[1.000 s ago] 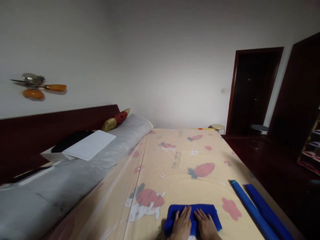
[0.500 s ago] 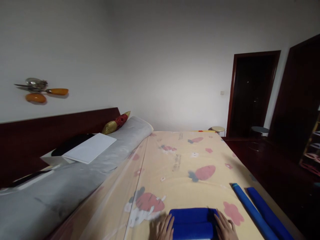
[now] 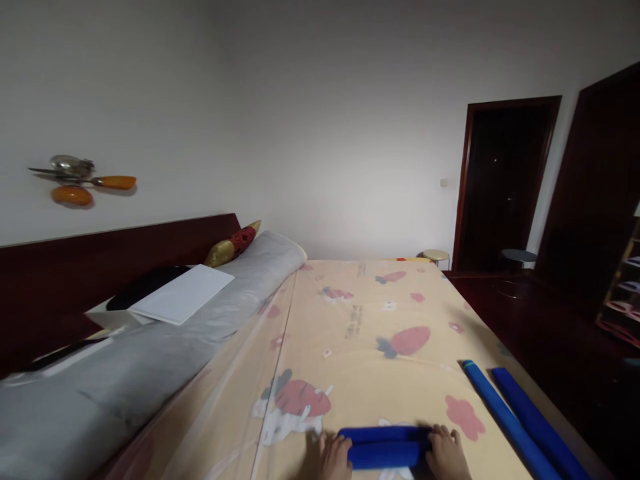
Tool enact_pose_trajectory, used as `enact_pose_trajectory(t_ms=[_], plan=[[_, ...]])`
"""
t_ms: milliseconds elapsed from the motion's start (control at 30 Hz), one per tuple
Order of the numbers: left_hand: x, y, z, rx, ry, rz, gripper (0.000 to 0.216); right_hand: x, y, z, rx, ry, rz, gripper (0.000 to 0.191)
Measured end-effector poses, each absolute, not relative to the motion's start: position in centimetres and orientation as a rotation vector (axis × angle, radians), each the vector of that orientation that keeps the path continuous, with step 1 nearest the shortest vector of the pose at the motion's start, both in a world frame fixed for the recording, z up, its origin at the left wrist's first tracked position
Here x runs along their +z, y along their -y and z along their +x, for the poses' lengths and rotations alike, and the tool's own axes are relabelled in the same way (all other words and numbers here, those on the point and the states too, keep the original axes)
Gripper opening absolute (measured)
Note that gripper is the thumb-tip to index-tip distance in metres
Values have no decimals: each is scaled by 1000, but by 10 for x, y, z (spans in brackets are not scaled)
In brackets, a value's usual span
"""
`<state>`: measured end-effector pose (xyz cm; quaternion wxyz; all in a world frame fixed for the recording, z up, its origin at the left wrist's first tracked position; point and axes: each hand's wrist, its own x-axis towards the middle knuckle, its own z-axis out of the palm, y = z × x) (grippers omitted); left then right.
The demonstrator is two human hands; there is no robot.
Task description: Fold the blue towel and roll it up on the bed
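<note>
A blue cloth, gathered into a narrow folded or rolled strip, lies on the patterned bed sheet at the bottom of the view. At its left end, the fingers of my left hand are curled onto the cloth. My right hand grips the opposite end in the same way, knuckles up. Off to the right rest two long blue rolls, a lighter one and a darker one, side by side near the bed's edge. What the cloth is exactly, I cannot tell.
Along the left runs a grey pillow or bolster against a dark headboard. A white flat board lies on it, near a red and gold cushion. Two stools and a dark door stand beyond the bed.
The blue cloth has become narrower from front to back, its far edge drawn toward me. Both hands have gone from flat, stretched fingers to curled ones on its ends.
</note>
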<state>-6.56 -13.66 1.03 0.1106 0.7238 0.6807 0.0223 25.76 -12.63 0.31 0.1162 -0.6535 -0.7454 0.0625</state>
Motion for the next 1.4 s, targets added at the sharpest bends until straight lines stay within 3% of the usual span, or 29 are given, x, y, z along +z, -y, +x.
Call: enact_pose_trajectory(t_ms=[367,500,733,900,1133,1400], plan=[[2,131,-1,231,-1680,2383,74,-19,128,186,343,2257,-1661,72],[-4,127,-25,215,-1649,2496,83,-32,120,215,315,2313,-1551,66],[2,131,-27,216,-1721,2389,72,-44,118,227,173,2274,-1512,58],[6,128,-42,165,-1664,2384,78,-39,117,240,129,2315,-1413,60],[-11,142,-72,178,-1988,2299,78,-56,129,264,73,2163,-1713,57],[3,129,-68,184,-2013,2336,65,-3,124,262,362,2160,-1738,55]])
